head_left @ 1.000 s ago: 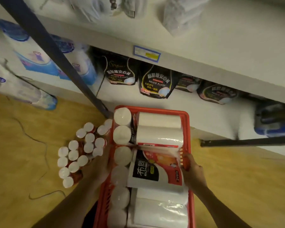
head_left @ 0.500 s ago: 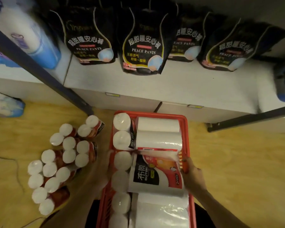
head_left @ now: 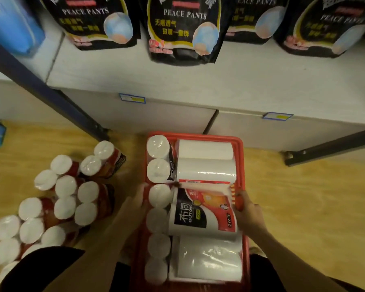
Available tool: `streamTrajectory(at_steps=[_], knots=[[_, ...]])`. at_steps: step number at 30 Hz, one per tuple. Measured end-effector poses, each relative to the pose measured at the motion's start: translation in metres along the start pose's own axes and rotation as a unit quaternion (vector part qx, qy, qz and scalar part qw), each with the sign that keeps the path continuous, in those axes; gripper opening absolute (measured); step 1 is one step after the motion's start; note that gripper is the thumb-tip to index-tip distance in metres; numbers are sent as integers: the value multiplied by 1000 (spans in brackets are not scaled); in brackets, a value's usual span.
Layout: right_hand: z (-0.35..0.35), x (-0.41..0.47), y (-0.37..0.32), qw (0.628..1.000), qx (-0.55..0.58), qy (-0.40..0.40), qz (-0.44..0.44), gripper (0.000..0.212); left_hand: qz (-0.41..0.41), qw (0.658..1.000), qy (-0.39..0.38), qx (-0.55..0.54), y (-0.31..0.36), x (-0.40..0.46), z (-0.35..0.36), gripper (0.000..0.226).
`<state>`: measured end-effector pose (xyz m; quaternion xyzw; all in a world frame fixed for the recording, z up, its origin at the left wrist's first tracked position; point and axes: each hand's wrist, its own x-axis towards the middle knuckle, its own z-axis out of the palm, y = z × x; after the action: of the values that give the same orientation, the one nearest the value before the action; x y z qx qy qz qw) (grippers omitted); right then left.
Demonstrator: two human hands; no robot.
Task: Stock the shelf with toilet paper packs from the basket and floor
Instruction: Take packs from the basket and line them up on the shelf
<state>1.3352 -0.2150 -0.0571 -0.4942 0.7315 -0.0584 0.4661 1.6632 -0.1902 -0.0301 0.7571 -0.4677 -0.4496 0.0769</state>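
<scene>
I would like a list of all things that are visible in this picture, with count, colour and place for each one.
basket: one, red, on the floor in front of the shelf, between the two hands.
toilet paper packs in the basket: several, white rolls in clear wrap; exact count unclear.
printed pack: one, white, black and red, marked "2 rolls", in the middle of the basket.
packs on the floor: a cluster, white roll ends with red wrap, left of the basket.
black bags: four, black, on the shelf.
shelf: one, white, top of view.
price labels: two, blue and yellow, on the shelf edge.
floor: wooden, yellowish.
left hand: on the basket's left side.
right hand: on the basket's right rim.
</scene>
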Motion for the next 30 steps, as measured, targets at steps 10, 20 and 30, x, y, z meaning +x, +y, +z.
streamTrajectory(at_steps=[10, 20, 30], knots=[[-23, 1, -29, 978, -179, 64, -84, 51, 75, 969, 169, 164, 19, -16, -2, 35], [-23, 23, -120, 794, -493, 54, -352, 71, -165, 985, -2, 40, 97, -50, 42, 76], [2, 51, -109, 737, -596, 30, -318, 107, -266, 949, -73, -154, 104, -31, 38, 64]])
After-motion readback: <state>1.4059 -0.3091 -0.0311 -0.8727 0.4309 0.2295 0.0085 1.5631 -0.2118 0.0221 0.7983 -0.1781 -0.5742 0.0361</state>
